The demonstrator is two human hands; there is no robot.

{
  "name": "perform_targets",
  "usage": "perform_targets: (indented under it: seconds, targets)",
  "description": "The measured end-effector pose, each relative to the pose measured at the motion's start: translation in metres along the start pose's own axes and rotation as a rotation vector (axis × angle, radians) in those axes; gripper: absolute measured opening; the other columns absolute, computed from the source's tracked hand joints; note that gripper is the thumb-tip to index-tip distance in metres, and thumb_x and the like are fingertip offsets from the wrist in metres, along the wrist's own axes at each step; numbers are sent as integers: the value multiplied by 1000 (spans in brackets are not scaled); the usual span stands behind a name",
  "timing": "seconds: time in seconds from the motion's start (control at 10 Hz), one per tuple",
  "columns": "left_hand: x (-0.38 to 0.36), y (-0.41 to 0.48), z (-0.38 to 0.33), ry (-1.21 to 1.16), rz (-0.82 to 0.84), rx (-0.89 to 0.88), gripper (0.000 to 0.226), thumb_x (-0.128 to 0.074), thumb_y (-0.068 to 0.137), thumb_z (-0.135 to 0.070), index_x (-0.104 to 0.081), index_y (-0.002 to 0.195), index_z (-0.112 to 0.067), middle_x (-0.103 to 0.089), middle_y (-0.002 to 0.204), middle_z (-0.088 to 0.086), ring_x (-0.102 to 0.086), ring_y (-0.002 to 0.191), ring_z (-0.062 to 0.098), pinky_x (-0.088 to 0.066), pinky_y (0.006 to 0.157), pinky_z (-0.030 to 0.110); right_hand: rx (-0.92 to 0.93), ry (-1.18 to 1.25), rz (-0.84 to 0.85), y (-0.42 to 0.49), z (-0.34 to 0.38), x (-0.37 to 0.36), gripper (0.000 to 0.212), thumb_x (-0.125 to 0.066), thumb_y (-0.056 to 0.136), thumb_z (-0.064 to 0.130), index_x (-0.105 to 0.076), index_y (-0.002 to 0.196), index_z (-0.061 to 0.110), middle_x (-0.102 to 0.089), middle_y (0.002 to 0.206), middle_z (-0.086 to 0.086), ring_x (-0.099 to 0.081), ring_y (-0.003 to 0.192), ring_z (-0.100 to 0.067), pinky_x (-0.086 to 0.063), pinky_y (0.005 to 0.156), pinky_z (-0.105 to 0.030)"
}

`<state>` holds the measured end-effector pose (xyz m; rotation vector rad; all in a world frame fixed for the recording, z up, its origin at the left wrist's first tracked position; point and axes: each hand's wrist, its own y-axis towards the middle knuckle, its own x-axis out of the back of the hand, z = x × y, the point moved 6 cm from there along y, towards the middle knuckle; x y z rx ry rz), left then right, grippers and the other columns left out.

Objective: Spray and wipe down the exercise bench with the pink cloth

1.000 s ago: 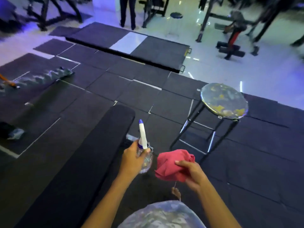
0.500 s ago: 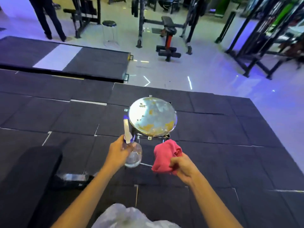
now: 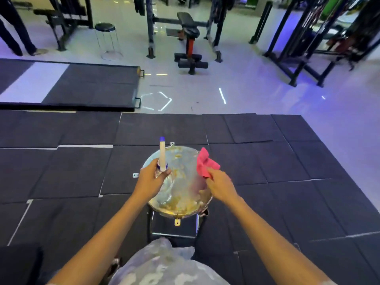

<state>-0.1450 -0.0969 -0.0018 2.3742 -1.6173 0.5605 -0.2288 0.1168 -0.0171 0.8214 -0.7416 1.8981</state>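
The spray bottle [image 3: 162,155], clear with a tall white nozzle tipped blue, stands upright in the left hand [image 3: 150,179]. The pink cloth [image 3: 205,164] is bunched up and pinched in the right hand [image 3: 221,185]. Only a dark corner of the black bench [image 3: 18,264] shows, at lower left.

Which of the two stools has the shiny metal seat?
The near stool, on the dark mats; the far stool on the pale floor has a dark seat.

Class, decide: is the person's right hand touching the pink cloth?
Touching. The head view shows the right hand gripping the lower end of the pink cloth, which it holds over the round stool.
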Motion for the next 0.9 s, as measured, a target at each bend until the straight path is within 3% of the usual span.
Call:
perform_targets:
  seconds: [0.1, 0.2, 0.3, 0.4, 0.5, 0.6, 0.7, 0.8, 0.9]
  targets:
    - [-4, 32, 13, 34, 41, 11, 13, -67, 88, -20, -58, 97, -20, -61, 84, -10, -53, 76, 4, -37, 67, 12, 79, -482, 319, 21, -21, -77, 60, -44, 96, 20, -27, 153, 20, -27, 159, -14, -28, 144, -33, -26, 116, -46]
    - [-5, 46, 22, 64, 83, -5, 18, -67, 89, -17, -58, 103, -23, -62, 86, -12, -55, 80, -2, -37, 67, 4, 48, -640, 453, 23, -38, -115, 67, -31, 96, 34, -7, 157, 20, 1, 164, -15, 2, 151, -32, -2, 120, -50]
    - [-7, 48, 31, 38, 97, -4, 21, -67, 89, -19, -57, 104, -28, -66, 90, -10, -59, 80, -4, -38, 70, 2, 100, -639, 203, 31, -30, -106, 67, -25, 90, 46, -42, 147, 15, -28, 157, -12, -26, 146, -29, -19, 118, -48]
    - [-10, 47, 39, -15, 80, 19, 25, -67, 89, -24, -55, 103, -41, -68, 99, -6, -59, 90, -6, -40, 76, 3, 86, -584, 222, 44, -36, -110, 64, -20, 100, 53, -45, 144, 14, -43, 150, -12, -27, 142, -27, -17, 111, -47]
    - [-15, 47, 42, -29, 33, 39, 28, -67, 89, -27, -53, 102, -46, -68, 101, -7, -59, 95, -1, -41, 79, 6, 61, -573, 270, 48, -53, -122, 72, -10, 100, 61, -35, 150, 15, -36, 155, -11, -15, 146, -25, -11, 111, -47]
    - [-21, 42, 48, 20, 26, 85, 32, -66, 88, -36, -54, 118, -36, -65, 111, -13, -58, 105, 2, -43, 89, 21, 83, -533, 336, 47, -57, -129, 85, 10, 90, 70, -2, 156, 18, 3, 164, -7, 7, 151, -27, 7, 116, -48]
    - [-25, 31, 60, 109, 44, 147, 62, -68, 86, -40, -41, 140, -24, -48, 142, -7, -43, 132, 15, -34, 111, 36, 126, -516, 289, 46, -46, -123, 92, 22, 75, 74, 20, 151, 20, 24, 160, -4, 26, 146, -23, 21, 116, -45]
    - [-18, -7, 61, 268, -42, 189, 71, -60, 89, -47, -33, 147, -15, -37, 151, 4, -28, 143, 24, -25, 117, 46, 210, -517, 269, 27, -25, -118, 101, 30, 72, 73, 12, 153, 15, 14, 163, -7, 20, 149, -24, 18, 115, -45]
    - [-14, -56, 65, 451, -97, 245, 71, -48, 94, -50, -28, 149, -10, -25, 158, 12, -14, 149, 25, -15, 120, 45, 331, -513, 287, -8, -6, -129, 100, 26, 77, 69, 4, 155, 11, 7, 164, -10, 13, 150, -26, 15, 116, -46]
